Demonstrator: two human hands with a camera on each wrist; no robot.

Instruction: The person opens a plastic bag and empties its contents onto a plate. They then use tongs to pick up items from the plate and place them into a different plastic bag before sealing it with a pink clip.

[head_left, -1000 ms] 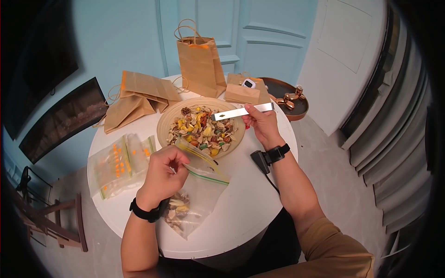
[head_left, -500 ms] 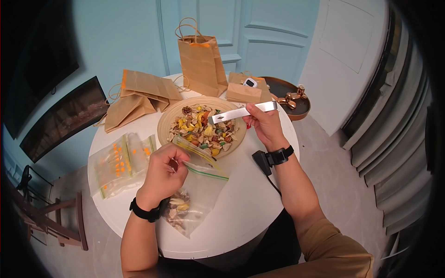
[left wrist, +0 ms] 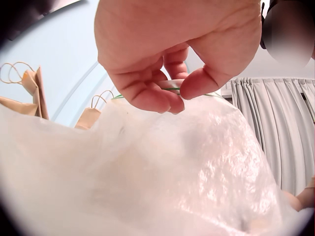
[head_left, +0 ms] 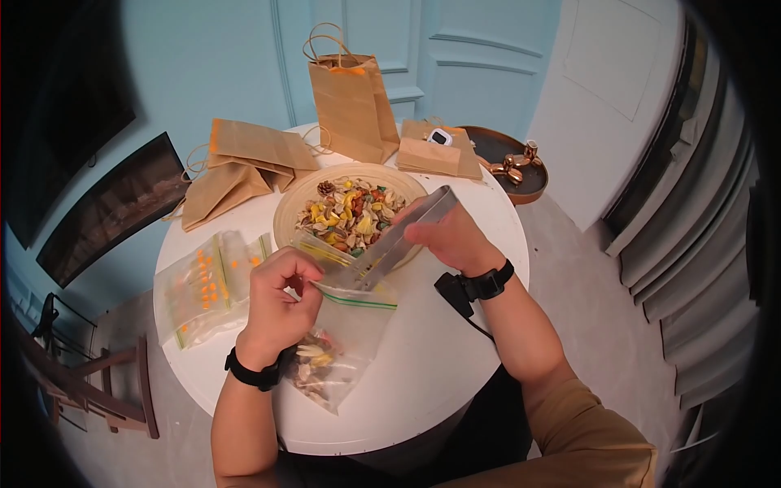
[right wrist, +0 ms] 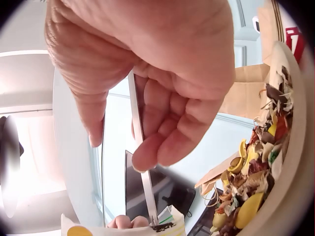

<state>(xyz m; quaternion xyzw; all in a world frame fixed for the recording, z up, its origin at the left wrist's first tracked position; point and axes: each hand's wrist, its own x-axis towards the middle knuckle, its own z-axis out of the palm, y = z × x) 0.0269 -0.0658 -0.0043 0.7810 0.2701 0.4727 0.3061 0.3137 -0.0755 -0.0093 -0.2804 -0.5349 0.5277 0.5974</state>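
Tongs (head_left: 394,246) lowered to bag (head_left: 351,337) in left fingers (left wrist: 147,96).

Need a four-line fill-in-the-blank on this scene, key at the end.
1. The left hand pinches the rim of a clear plastic zip bag, whose nearer zip line is ____ in colour.
2. The silver metal tongs are in the person's ____ hand.
3. Among the dried petals in the round beige bowl sits a brown, scaly pine ____.
4. The round tabletop is coloured ____.

Missing words: green; right; cone; white.
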